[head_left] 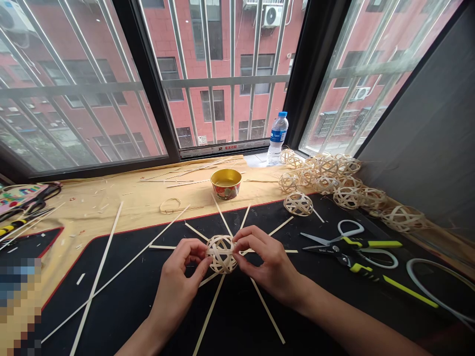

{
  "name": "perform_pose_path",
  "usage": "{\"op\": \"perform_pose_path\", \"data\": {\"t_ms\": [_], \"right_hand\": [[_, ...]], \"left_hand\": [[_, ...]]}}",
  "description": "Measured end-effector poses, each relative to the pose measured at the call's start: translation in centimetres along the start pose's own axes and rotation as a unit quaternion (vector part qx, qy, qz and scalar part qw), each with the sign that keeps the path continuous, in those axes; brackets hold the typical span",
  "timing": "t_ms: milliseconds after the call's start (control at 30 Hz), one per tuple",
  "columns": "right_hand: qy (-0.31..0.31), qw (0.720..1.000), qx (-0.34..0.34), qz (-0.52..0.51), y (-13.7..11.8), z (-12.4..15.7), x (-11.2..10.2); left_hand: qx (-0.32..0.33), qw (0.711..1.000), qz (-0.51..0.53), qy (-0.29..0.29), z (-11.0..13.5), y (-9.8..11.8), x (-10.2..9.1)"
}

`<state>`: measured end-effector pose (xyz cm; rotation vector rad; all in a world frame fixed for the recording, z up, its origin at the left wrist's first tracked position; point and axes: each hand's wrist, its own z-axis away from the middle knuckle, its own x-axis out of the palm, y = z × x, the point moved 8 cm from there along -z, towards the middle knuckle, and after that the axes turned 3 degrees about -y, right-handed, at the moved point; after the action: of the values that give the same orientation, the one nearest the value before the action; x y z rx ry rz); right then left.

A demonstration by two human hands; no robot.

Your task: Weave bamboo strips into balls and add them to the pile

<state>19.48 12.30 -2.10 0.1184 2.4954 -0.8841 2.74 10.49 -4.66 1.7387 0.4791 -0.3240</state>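
Observation:
A small woven ball of pale strips [221,253] sits between both hands just above a black mat [122,296]. Long strip ends stick out of the ball in several directions across the mat. My left hand [184,277] pinches the ball's left side with thumb and fingers. My right hand [264,259] grips its right side, fingers curled over the top. One finished ball [298,203] lies apart on the mat behind my right hand.
A heap of finished woven balls [336,178] lines the right sill. Scissors [343,237] and yellow-handled cutters [374,269] lie right of my hands. A yellow bowl [226,183], a water bottle [277,137] and loose strips [98,277] sit farther off. More tools [22,212] lie far left.

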Motion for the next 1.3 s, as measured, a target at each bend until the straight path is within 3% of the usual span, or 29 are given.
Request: {"op": "perform_pose_path", "data": {"t_ms": [433, 733, 867, 1300], "right_hand": [[-0.012, 1.000, 0.004, 0.004, 0.1, 0.0, 0.3], [-0.027, 0.998, -0.022, 0.042, -0.4, 0.1, 0.6], [-0.033, 0.998, -0.024, 0.046, -0.6, 0.3, 1.0], [-0.014, 0.999, -0.026, 0.035, -0.8, 0.5, 1.7]], "left_hand": [[-0.005, 1.000, -0.009, -0.028, 0.2, -0.3, 0.5], [0.173, 0.972, -0.159, 0.016, 1.2, 3.1, 0.0], [0.226, 0.955, -0.192, 0.008, 1.8, 4.0, 0.5], [0.209, 0.960, -0.186, 0.016, 1.4, 3.8, 0.4]]}}
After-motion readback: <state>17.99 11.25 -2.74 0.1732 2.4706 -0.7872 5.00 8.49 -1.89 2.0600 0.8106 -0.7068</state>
